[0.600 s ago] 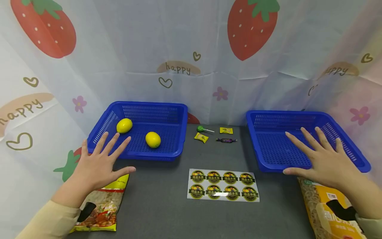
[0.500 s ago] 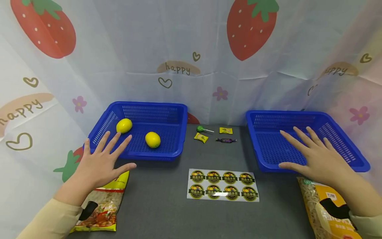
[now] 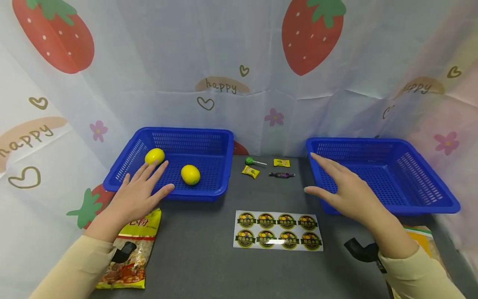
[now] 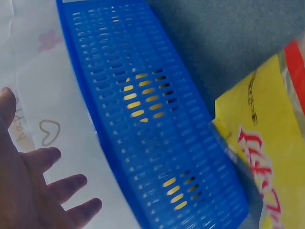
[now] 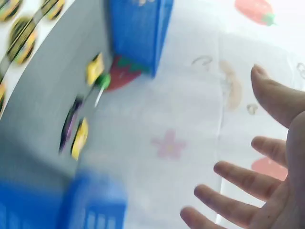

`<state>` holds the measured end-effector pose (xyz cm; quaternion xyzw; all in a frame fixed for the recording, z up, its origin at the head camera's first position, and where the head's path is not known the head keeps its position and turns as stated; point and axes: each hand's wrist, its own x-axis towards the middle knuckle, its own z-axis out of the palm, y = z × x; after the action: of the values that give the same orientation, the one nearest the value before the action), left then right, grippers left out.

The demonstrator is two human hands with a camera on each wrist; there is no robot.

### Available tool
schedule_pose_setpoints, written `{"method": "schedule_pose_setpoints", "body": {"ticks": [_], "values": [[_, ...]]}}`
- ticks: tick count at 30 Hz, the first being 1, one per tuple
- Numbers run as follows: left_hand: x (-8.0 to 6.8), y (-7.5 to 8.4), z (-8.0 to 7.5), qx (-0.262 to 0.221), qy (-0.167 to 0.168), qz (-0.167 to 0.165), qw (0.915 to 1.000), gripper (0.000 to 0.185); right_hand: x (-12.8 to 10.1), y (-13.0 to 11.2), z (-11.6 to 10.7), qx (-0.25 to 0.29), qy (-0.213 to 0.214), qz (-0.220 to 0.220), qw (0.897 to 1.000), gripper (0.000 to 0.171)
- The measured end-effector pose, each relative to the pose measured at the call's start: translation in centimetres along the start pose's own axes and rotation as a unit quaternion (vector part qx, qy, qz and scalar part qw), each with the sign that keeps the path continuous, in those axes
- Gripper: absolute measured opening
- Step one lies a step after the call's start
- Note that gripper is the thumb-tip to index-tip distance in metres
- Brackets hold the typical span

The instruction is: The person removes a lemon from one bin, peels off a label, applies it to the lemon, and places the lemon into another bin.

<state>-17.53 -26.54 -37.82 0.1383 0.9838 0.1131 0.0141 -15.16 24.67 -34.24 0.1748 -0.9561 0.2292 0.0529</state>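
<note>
My left hand [image 3: 140, 193] hovers open over the front edge of the left blue basket [image 3: 209, 135], fingers spread, holding nothing. Two yellow lemons lie in that basket: one [image 3: 154, 156] just past my fingertips, the other [image 3: 190, 174] to their right. In the left wrist view my left hand [image 4: 33, 186] is spread beside the basket wall [image 4: 157, 138], with yellow showing through the slots. My right hand [image 3: 341, 189] is open above the left front corner of the empty right blue basket [image 3: 422, 174]. The right wrist view shows its spread fingers [image 5: 233, 191].
A sticker sheet [image 3: 278, 230] lies at the front centre of the grey table. A green lollipop [image 3: 251, 161] and three small candies [image 3: 281, 169] lie between the baskets. A noodle bag [image 3: 128, 253] lies under my left forearm, another bag [image 3: 420, 238] at the front right.
My right hand moved left, from over the right basket's floor to its left front corner. My left hand moved slightly forward and right, toward the lemons.
</note>
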Motion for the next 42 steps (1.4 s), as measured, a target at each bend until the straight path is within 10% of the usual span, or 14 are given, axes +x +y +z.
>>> {"method": "schedule_pose_setpoints", "body": {"ticks": [15,42], "values": [[2.8,-0.7,0.9,-0.037,0.025,0.005,0.9990,0.073,4.0,-3.6,5.7,0.129,-0.005,-0.048,0.991,0.083],[9.1,-0.4,3.2,-0.114,-0.070,0.013,0.9909,0.083,8.2,-10.3,14.9,0.231,-0.066,-0.015,0.971,0.091]]}}
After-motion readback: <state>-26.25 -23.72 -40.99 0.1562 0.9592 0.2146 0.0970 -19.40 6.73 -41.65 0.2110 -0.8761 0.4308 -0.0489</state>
